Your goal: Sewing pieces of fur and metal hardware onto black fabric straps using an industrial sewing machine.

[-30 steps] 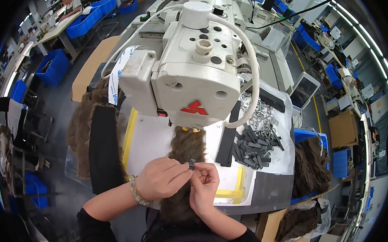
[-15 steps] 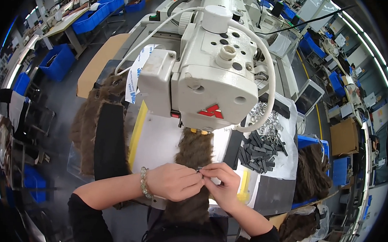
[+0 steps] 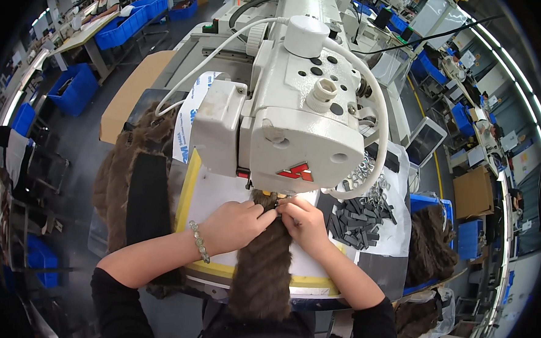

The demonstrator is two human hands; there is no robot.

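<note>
A long brown fur strip runs from my lap across the work plate to beneath the head of a white sewing machine. Over its far part, close under the machine head, my left hand and my right hand meet with fingertips pinched. Between them shows a small dark piece, mostly covered by the fingers; it looks like a short strap. The needle area is largely hidden by the machine head. To the right lie a pile of short black strips and a heap of metal rings.
Brown fur pieces with a black band lie left of the plate. Yellow tape edges the plate. A blue bin with fur stands at the right. A white cable loops beside the machine head.
Both hands have moved away from me, up to the machine head, still together at the small dark piece. More of the fur strip shows on the near side of them.
</note>
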